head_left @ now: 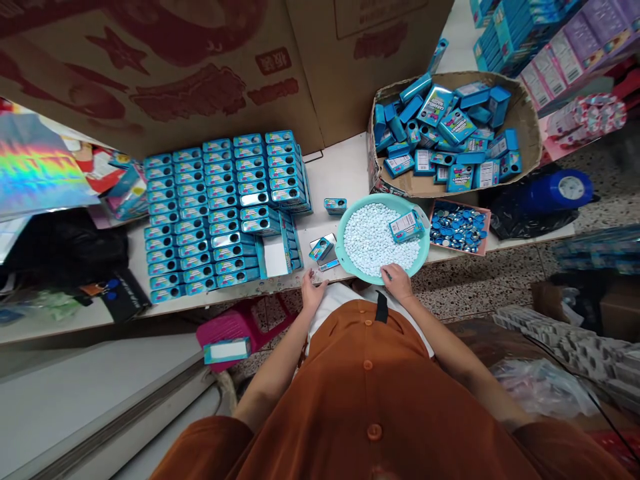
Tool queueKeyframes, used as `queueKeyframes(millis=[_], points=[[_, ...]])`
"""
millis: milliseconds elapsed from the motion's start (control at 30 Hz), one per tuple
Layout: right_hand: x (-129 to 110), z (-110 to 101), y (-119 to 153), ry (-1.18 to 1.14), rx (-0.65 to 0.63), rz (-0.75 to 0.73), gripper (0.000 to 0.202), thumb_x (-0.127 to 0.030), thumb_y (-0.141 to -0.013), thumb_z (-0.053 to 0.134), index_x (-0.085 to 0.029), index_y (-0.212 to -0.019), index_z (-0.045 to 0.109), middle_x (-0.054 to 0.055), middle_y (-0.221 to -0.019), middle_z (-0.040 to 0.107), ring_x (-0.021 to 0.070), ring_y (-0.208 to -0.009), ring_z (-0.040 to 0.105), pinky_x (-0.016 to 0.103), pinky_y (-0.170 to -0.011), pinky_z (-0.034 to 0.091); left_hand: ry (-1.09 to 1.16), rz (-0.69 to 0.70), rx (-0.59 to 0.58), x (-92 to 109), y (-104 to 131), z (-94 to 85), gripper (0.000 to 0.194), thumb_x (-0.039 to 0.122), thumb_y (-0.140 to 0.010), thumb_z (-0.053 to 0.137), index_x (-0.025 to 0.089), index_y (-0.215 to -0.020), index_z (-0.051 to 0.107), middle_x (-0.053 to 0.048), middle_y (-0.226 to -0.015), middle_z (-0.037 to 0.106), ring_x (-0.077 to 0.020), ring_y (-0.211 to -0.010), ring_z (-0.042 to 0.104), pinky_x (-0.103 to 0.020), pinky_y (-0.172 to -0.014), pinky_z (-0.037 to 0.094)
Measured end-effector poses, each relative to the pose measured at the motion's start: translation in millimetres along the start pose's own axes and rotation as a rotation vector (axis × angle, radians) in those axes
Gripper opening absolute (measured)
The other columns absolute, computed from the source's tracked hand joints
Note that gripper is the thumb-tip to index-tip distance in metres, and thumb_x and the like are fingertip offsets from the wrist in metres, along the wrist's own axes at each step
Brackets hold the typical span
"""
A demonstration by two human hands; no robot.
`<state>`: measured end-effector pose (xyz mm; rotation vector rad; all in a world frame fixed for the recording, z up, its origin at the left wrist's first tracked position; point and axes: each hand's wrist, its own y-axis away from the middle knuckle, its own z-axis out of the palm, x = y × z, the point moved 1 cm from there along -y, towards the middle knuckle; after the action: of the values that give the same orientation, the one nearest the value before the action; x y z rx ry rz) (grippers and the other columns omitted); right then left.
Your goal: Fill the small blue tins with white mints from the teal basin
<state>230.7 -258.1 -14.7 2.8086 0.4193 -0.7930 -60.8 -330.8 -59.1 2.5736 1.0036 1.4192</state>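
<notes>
My left hand (313, 292) rests at the table's front edge with thumb and fingers apart, holding nothing. Just beyond it lie a blue candy tin (321, 249) with a round dark opening and a small blue-and-white item (329, 265) I cannot make out. Over the near rim of a turquoise plastic bowl (341, 250), my right hand (399, 283) has its fingers curled, closed on the rim. Small white candies (370, 237) fill the bowl, and a blue tin (406, 227) lies on them. Another tin (335, 206) stands left of the bowl.
Rows of blue tins (225, 220) cover the table's left side, beside an open box (275, 257). A cardboard box (533, 133) of loose tins stands back right. Blue and silver caps (457, 227) fill a pink tray. A magenta stool (225, 330) is below left.
</notes>
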Motion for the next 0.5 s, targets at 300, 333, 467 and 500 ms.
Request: queueKeyframes(millis=[300,333,467,500], points=[[-9,6,-25,-0.090,-0.040,0.046,0.024,-0.026,-0.088,0.046,-0.018,-0.106,0.061,0.009,-0.095,0.061,0.0212,-0.093,0.055,0.031,-0.084,0.043,0.003,-0.019,0.000,2,-1,-5.1,0.062,0.033,-0.063,0.073,0.021,-0.119,0.050,-0.013,-0.118,0.057,-0.0262,-0.112,0.055,-0.044,-0.097,0.041],[-14,8,-33,-0.101,-0.058,0.030,0.025,-0.026,-0.088,0.047,-0.018,-0.108,0.060,0.009,-0.097,0.061,0.0215,-0.095,0.055,0.032,-0.085,0.043,-0.005,-0.019,0.001,3,0,-6.4,0.061,0.033,-0.064,0.073,0.021,-0.119,0.051,-0.013,-0.117,0.058,-0.0259,-0.111,0.055,-0.044,-0.097,0.041],[-38,19,-66,-0.085,-0.115,-0.050,0.027,-0.025,-0.087,0.050,-0.017,-0.112,0.057,0.010,-0.106,0.058,0.0222,-0.103,0.051,0.032,-0.089,0.041,-0.048,0.001,0.001,6,6,-13.1,0.057,0.034,-0.066,0.071,0.018,-0.118,0.051,-0.013,-0.116,0.058,-0.0261,-0.109,0.056,-0.044,-0.096,0.042],[-43,22,-72,-0.068,-0.126,-0.057,0.027,-0.025,-0.087,0.051,-0.017,-0.112,0.057,0.010,-0.106,0.057,0.0222,-0.103,0.051,0.031,-0.088,0.041,-0.059,0.007,0.006,6,8,-15.2,0.056,0.034,-0.067,0.071,0.018,-0.117,0.052,-0.013,-0.116,0.058,-0.0263,-0.110,0.056,-0.044,-0.096,0.042]])
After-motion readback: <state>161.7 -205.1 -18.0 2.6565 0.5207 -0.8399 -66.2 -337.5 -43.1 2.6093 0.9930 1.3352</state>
